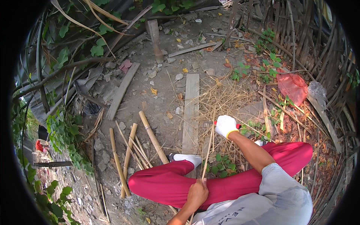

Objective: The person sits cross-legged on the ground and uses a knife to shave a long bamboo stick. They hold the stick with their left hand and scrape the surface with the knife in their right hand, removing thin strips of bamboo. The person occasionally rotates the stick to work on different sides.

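A long thin bamboo strip (209, 150) runs up from my lap, slanting a little to the right. My left hand (197, 193), bare, is closed around its lower part over my red trousers. Farther out, my right hand (226, 125) wears a white glove and grips a tool with a red-and-black handle (238, 126). The glove covers most of this tool, and I cannot see its blade or its kind. The strip's upper part passes right by the gloved fist; whether the tool touches it is hidden.
Bamboo poles (153, 135) and thinner sticks lie left of my knee. A grey plank (191, 108) stretches ahead beside dry straw-like shavings (221, 98). Another board (123, 90) lies at left, near a wooden post (155, 41). A red plastic bag (292, 88) lies at right by a stick fence (322, 45).
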The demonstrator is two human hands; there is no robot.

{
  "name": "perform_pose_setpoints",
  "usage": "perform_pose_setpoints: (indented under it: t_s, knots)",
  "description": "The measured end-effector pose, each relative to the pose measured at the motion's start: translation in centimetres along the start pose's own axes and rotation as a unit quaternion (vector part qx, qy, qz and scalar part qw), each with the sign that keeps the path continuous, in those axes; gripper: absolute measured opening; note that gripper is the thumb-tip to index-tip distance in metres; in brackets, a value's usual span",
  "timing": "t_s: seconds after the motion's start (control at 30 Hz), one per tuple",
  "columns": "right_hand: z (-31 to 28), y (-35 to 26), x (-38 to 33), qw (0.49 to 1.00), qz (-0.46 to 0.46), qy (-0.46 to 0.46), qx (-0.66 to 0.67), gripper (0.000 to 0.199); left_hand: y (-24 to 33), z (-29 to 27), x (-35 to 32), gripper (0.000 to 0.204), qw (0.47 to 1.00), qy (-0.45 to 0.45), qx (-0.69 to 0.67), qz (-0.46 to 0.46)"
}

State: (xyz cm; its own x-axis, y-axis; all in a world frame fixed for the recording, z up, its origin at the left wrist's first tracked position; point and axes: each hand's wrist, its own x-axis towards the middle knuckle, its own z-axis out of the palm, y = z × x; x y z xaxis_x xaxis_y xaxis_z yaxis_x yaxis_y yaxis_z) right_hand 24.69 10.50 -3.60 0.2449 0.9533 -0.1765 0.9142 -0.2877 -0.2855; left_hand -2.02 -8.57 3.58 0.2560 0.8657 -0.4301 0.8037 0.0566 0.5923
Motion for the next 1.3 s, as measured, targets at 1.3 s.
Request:
perform_pose_setpoints:
  t_s: [1.3]
  knots:
    - [-2.6,-4.1,-9.0,0.983,-0.164,-0.069,0.046,0.025,1.7,1.4,6.9,0.037,0.992,0.114,-0.028,0.056]
